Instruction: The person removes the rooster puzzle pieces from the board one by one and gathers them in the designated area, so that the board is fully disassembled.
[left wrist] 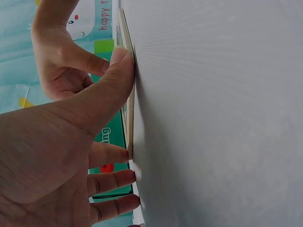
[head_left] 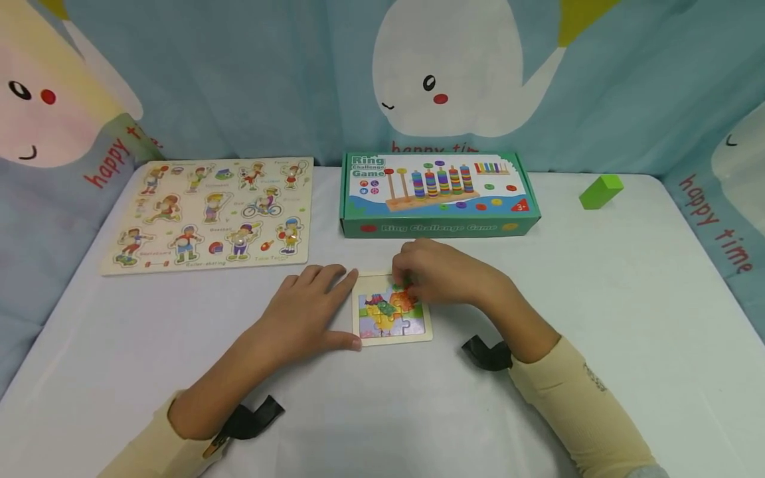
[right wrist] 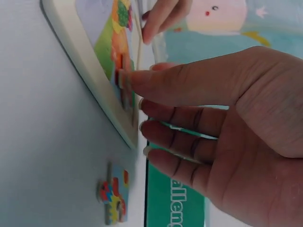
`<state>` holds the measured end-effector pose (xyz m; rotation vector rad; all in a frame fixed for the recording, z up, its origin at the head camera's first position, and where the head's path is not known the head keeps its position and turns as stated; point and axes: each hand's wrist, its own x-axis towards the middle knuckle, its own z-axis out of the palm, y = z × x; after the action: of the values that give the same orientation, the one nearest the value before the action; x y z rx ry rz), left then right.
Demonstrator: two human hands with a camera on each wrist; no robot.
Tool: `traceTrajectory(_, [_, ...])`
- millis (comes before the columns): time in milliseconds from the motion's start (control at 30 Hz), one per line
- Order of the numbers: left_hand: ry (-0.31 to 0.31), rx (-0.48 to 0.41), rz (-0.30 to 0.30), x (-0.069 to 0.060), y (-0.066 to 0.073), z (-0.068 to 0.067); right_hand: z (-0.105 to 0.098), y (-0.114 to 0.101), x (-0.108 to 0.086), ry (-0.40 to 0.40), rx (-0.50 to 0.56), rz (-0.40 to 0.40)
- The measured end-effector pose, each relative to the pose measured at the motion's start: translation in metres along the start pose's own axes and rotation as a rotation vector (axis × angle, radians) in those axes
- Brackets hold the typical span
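Observation:
A small jigsaw puzzle (head_left: 391,340) in a pale wooden frame lies flat on the table, with colourful pieces set in its lower part. My left hand (head_left: 301,312) rests at its left side, index finger at the upper left corner and thumb at the lower left one, fingers fairly straight. Over the upper right of the frame, my right hand (head_left: 445,271) pinches a puzzle piece (right wrist: 122,79) between thumb and index finger; the piece is blurred and partly hidden. Beside the frame in the right wrist view lies a loose puzzle piece (right wrist: 116,196), which the right hand covers in the head view.
A green Ring Challenge Game box (head_left: 440,228) stands behind the puzzle. To the back left lies a wooden board with sports figures (head_left: 224,216). A green block (head_left: 600,192) is at the back right. A blue curtain (head_left: 287,79) borders the white table (head_left: 597,299).

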<state>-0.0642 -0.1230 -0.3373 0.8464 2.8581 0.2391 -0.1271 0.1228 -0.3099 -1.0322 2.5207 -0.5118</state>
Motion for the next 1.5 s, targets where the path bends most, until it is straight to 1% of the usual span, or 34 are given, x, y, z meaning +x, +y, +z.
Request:
traceTrajectory(167, [0.005,0.006,0.0,0.001,0.0,-0.001,-0.003,0.003,-0.002,-0.021,-0.013,0.065])
traceTrajectory(400, [-0.004,0.0,-0.01,0.0,0.001,-0.002,-0.003,0.004,-0.002,-0.032,0.007,0.079])
traceTrajectory(533, [-0.002,-0.003,-0.01,0.001,0.0,-0.001,-0.007,0.007,-0.003,-0.048,0.071,0.081])
traceTrajectory(700, [0.004,-0.013,-0.003,0.002,0.0,0.0,-0.013,0.015,-0.009,-0.054,0.197,0.037])
traceTrajectory(800, [0.004,-0.008,-0.011,0.001,0.0,0.0,-0.015,0.021,-0.014,-0.039,0.255,0.023])
traceTrajectory(967, [0.007,-0.003,-0.01,0.0,0.0,-0.001,-0.016,0.032,-0.026,0.005,0.319,0.047])
traceTrajectory(1133, [0.015,-0.005,0.002,-0.001,0.0,-0.001,-0.017,0.044,-0.041,0.048,0.397,0.119])
traceTrajectory(1267, [0.016,-0.002,0.006,-0.001,0.0,-0.001,-0.02,0.049,-0.053,0.084,0.436,0.182])
traceTrajectory(1500, [0.007,0.0,-0.001,0.0,0.001,0.0,-0.024,0.058,-0.075,0.131,0.49,0.242])
